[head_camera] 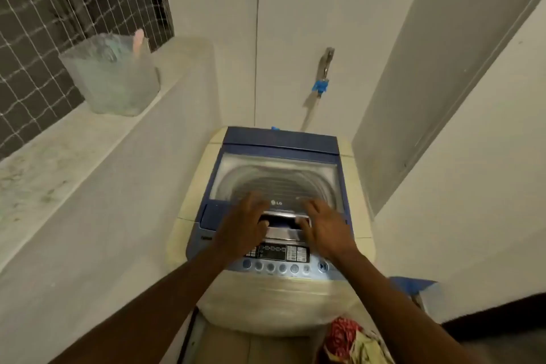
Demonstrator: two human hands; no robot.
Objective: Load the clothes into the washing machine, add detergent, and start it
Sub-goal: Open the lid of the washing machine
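So from my head camera, I'm standing right in front of the washing machine, which sits in a narrow gap between the ledge on the left and the wall on the right. The lid is down, and through its clear panel the drum looks empty as far as I can see. Both hands are at the silver handle on the near edge of the lid: my left hand has its fingers curled over the handle's left end, and my right hand lies flatter at the right end, fingers spread. Can't tell if either one is actually gripping it or just resting. I reckon two hands makes sense since the lid is wide and lifts from the middle. The clothes are bunched up on the floor near my right side, close enough to grab once the lid's up. The buttons sit just below my wrists, untouched for now. There's a tap on the far wall and a plastic tub on the ledge; no detergent that I can make out.
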